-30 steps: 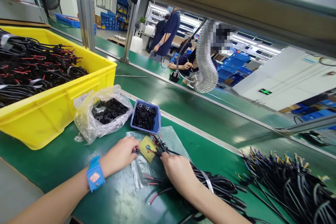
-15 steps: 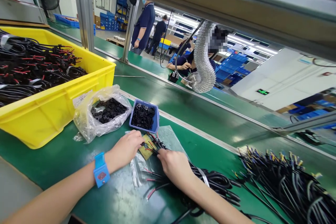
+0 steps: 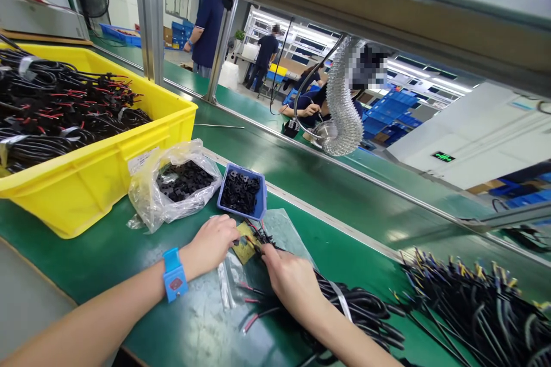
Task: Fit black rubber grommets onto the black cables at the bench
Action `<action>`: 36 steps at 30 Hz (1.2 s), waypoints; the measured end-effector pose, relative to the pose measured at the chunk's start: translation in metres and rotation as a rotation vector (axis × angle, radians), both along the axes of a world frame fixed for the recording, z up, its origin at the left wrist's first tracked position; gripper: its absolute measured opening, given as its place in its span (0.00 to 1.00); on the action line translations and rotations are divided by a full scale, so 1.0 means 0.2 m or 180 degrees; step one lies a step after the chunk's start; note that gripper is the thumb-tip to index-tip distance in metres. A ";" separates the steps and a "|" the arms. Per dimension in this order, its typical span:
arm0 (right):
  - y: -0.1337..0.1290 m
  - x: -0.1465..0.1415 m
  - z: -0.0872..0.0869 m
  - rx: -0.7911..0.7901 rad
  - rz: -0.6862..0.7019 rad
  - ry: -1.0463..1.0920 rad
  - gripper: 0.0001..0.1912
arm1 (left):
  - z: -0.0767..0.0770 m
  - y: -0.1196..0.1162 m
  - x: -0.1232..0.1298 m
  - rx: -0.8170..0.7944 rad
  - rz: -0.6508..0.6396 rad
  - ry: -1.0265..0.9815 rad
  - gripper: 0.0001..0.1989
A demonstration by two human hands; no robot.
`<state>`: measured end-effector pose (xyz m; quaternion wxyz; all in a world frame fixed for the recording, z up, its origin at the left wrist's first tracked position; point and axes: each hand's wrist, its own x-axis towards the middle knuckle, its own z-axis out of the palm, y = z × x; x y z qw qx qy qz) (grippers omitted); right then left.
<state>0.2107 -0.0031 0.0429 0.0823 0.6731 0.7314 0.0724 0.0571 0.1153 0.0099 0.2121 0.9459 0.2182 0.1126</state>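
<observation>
My left hand (image 3: pixel 218 239), with a blue wristband (image 3: pixel 174 275) behind it, pinches a small black piece at the left edge of a yellow plate (image 3: pixel 245 245). Closed on the end of a black cable with red and dark wires, my right hand (image 3: pixel 287 275) is at the plate's right side. A tied bundle of black cables (image 3: pixel 357 309) lies under and beside my right forearm, some stripped red ends pointing left. Beyond the plate are a blue bin (image 3: pixel 242 190) of small black parts and an open plastic bag (image 3: pixel 178 186) of similar parts.
A yellow crate (image 3: pixel 99 166) full of cable bundles stands at left. More cables (image 3: pixel 482 304) lie at right. A metal rail crosses behind, a silver duct (image 3: pixel 342 103) hangs over the far bench, and people are beyond.
The view has shifted, so the bench items appear slightly farther right. Both hands remain at the yellow plate. A standing person in the background has moved left.
</observation>
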 end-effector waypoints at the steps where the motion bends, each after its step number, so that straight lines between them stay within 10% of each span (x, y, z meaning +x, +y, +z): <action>1: 0.01 -0.01 -0.01 -0.0080 0.0130 -0.0056 0.09 | 0.00 0.00 0.00 0.0001 0.0011 -0.0004 0.08; 19: 0.02 -0.06 0.02 -0.0669 0.0189 -0.0343 0.13 | -0.01 -0.02 0.00 -0.0114 0.0149 -0.0133 0.08; 31: 0.08 0.01 0.03 -0.0327 -0.0838 0.0612 0.07 | -0.01 -0.02 -0.01 -0.0143 0.0208 -0.0103 0.08; 36: 0.02 0.06 0.00 0.0443 -0.0543 0.1268 0.09 | -0.01 -0.02 -0.01 -0.0134 0.0198 -0.0110 0.07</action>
